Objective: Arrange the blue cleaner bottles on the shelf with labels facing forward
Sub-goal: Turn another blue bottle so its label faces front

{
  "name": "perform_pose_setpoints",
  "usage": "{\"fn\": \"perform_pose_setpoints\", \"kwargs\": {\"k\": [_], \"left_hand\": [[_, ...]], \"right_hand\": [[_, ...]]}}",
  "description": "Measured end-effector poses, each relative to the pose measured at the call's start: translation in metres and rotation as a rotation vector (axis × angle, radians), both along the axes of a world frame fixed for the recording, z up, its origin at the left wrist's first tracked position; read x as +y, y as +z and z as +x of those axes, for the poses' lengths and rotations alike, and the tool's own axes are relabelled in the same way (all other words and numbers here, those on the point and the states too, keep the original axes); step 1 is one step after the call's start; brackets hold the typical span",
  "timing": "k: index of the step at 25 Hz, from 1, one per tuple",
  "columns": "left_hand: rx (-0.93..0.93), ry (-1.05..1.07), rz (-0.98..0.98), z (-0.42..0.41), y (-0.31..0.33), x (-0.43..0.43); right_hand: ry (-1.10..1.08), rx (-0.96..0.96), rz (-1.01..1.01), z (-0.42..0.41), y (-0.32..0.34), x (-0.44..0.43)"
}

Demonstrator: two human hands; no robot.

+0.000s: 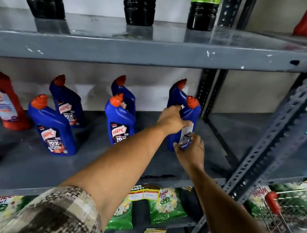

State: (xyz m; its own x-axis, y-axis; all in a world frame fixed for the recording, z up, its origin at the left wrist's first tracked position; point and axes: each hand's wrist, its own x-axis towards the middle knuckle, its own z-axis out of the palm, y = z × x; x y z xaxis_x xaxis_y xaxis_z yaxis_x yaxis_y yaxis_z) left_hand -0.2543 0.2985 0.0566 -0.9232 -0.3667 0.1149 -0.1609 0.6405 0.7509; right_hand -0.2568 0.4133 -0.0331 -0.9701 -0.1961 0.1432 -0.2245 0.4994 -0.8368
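Note:
Several blue cleaner bottles with orange caps stand in pairs on the grey middle shelf [25, 162]. The front left bottle [53, 128] and the front middle bottle [118, 121] show their labels forward, each with another bottle behind it. At the right end, my left hand [171, 120] grips the upper body of the front right bottle [190, 113]. My right hand [189, 150] holds that same bottle near its base. Its label is turned to the right side. Another blue bottle [175, 92] stands directly behind it.
Red bottles [4, 100] stand at the shelf's left end. Dark bottles with green labels [138, 1] line the upper shelf. Green detergent packs [164, 205] lie on the lower shelf. A slotted metal upright [284, 124] and a wire basket [292, 209] are at right.

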Motion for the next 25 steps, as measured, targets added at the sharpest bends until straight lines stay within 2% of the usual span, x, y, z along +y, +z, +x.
{"fn": "perform_pose_setpoints", "kwargs": {"k": [5,8,10,12,14,17,20,25], "left_hand": [[0.015,0.116,0.023,0.001,0.013,0.010],[0.062,0.226,0.162,-0.001,0.032,0.016],[0.066,0.188,0.336,-0.007,0.047,0.011],[0.002,0.008,0.431,-0.007,0.059,-0.001],[-0.027,-0.161,0.422,0.000,0.065,-0.020],[0.101,-0.241,0.381,0.011,0.055,-0.033],[0.201,-0.147,0.319,0.012,0.037,-0.027],[0.178,0.046,0.256,0.000,0.006,-0.017]], "right_hand": [[0.015,0.043,-0.018,0.004,0.003,-0.001],[0.017,0.121,-0.077,0.003,0.014,-0.009],[-0.044,0.138,-0.149,-0.002,0.024,-0.012],[-0.064,0.094,-0.251,-0.009,0.034,-0.007],[0.010,0.116,-0.248,-0.020,0.036,0.005],[0.229,0.130,-0.255,-0.036,0.032,0.022],[0.359,0.071,-0.229,-0.048,0.023,0.027],[0.390,-0.067,-0.177,-0.063,0.003,0.024]]}}
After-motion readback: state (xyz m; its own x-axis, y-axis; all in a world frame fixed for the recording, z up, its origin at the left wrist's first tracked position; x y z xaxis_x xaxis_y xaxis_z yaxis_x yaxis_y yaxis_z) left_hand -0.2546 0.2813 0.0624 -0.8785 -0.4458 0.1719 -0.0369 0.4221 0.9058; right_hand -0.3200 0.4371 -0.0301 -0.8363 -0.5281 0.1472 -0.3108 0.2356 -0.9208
